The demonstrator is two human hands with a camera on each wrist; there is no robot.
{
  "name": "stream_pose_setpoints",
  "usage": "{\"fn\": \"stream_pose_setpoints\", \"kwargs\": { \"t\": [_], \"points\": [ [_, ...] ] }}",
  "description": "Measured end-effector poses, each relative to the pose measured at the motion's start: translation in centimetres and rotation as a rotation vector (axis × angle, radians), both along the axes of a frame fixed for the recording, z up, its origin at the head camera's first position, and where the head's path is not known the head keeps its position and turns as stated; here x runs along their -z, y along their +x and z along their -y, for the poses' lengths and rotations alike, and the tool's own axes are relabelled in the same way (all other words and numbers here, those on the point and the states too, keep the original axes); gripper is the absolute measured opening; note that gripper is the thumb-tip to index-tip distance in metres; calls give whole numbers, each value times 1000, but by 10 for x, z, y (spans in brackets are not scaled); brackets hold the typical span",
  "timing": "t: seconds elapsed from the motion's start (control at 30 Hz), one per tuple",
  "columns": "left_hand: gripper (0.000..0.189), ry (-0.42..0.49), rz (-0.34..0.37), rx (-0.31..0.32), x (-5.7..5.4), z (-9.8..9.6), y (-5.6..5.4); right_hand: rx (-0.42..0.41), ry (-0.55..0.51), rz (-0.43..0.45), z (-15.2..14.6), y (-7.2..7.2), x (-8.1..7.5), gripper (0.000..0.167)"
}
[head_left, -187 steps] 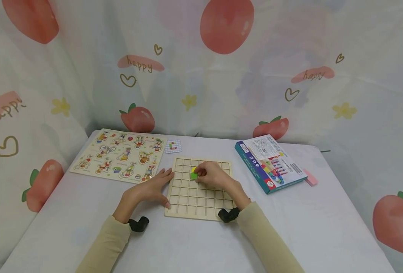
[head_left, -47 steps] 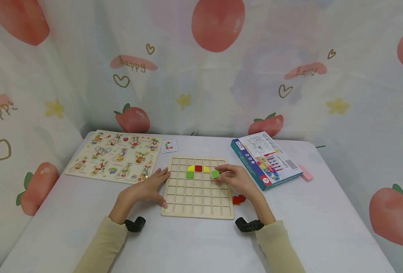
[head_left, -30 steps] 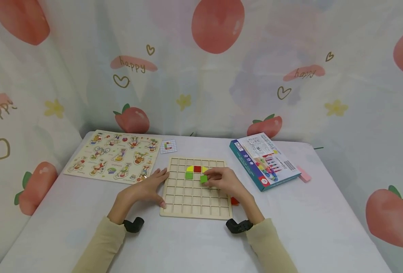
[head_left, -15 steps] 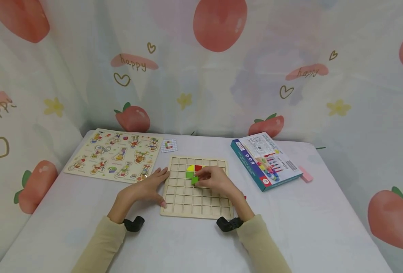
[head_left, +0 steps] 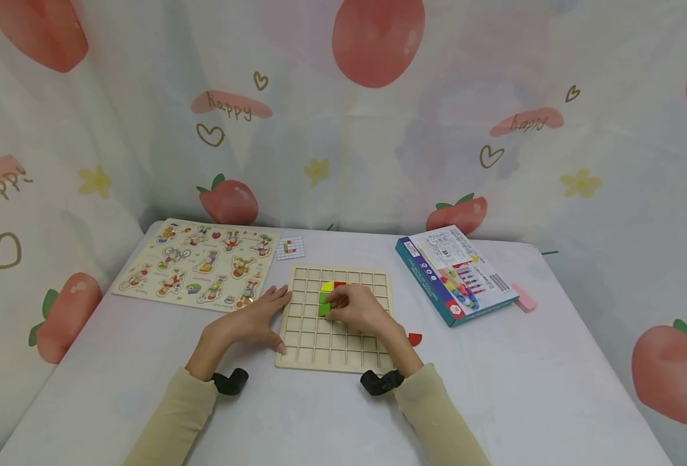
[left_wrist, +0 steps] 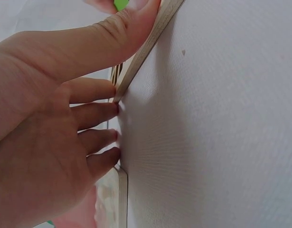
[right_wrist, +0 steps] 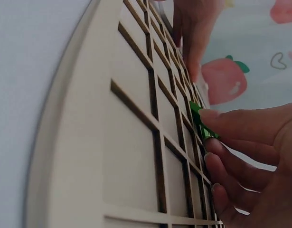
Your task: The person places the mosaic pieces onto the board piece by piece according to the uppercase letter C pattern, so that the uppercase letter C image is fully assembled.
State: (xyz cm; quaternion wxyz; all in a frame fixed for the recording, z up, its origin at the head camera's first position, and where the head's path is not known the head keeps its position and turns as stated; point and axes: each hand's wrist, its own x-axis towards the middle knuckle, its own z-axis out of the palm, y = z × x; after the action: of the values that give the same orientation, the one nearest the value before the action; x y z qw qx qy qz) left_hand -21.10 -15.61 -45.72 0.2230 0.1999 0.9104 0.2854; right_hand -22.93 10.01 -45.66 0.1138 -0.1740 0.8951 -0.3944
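A wooden grid board (head_left: 308, 358) lies flat in front of me. My right hand (head_left: 359, 309) pinches a green square tile (head_left: 323, 311) between thumb and fingers, low over a cell of the grid. In the right wrist view that green tile (right_wrist: 206, 124) is tilted against the board. Directly above it sits another green square (head_left: 323, 298), with a yellow rounded tile (head_left: 327, 285) and a partly covered red square (head_left: 340, 285) in the row beyond. My left hand (head_left: 253, 321) spreads along the board's left edge, its thumb on the near corner and fingertips farther up.
A red rounded piece (head_left: 415, 339) lies on the table right of the board. Behind the board is a small pattern card (head_left: 290, 248). A picture puzzle board (head_left: 195, 265) lies at left. A boxed set (head_left: 457, 275) and a pink block (head_left: 525, 298) lie at right.
My right hand has carried the green tile leftward from the board's right side to beneath the placed green square. A red square was added earlier. My left hand stays at the edge.
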Motion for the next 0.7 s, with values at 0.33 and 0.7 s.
{"fn": "stream_pose_setpoints", "kwargs": {
  "t": [0.33,0.7],
  "points": [
    [112,9,-1,-9,-1,0,1,-1,18,24,2,2,0,24],
    [112,6,-4,-10,-1,0,2,-61,-6,-12,-21,9,-4,22]
  ]
}}
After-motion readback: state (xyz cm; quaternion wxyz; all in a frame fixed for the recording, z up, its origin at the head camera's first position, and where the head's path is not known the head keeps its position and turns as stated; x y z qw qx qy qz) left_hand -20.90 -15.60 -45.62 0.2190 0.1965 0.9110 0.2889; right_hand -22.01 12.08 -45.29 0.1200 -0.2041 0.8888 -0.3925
